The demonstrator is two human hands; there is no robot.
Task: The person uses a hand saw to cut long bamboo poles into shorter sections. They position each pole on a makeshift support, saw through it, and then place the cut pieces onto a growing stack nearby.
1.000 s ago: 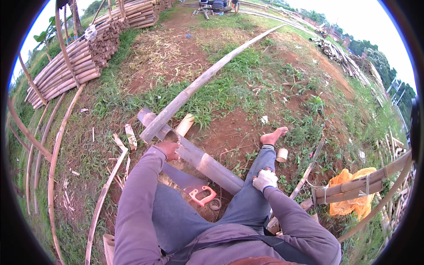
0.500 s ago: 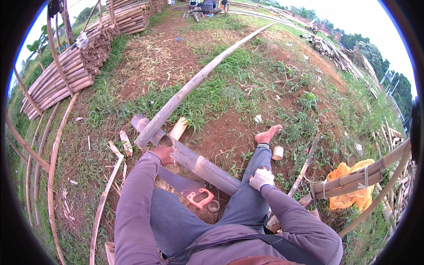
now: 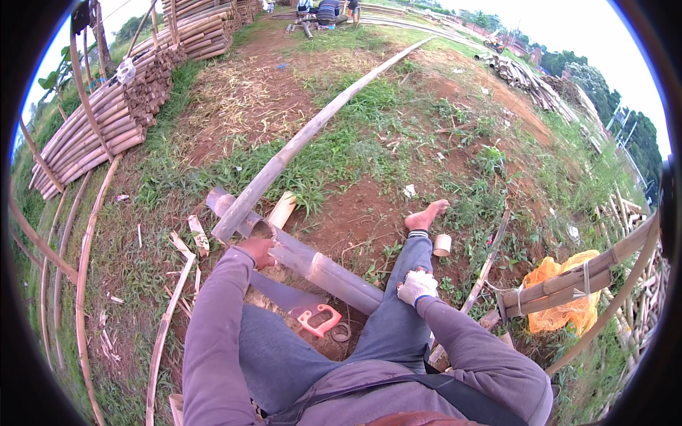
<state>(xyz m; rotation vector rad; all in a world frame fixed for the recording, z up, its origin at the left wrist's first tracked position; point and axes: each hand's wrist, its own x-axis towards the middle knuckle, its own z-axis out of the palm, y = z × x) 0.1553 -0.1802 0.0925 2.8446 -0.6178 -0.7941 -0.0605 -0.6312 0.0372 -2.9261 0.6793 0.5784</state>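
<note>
My bare left hand (image 3: 258, 250) is closed at the near side of a thick grey bamboo pole (image 3: 320, 268), by its open cut end; some fingers are hidden. The pole lies slantwise on the ground, its right end by my leg. My right hand (image 3: 417, 287), in a white glove, is curled on my jeans leg near the knee; anything inside it is hidden. Between my legs lies a handsaw (image 3: 321, 321) with an orange handle, its blade running left under my left forearm. A bamboo ring (image 3: 341, 331) lies beside the handle.
A long bamboo pole (image 3: 320, 121) stretches away from beside my left hand. A short bamboo piece (image 3: 442, 245) sits by my bare foot. At right, tied bamboo (image 3: 558, 291) stands over orange netting (image 3: 543, 321). Stacked bamboo (image 3: 96, 135) is at far left. People (image 3: 328, 13) sit far off.
The whole view has shifted slightly to the left. Both hands keep about the same places on the bamboo and the leg; the saw has not moved.
</note>
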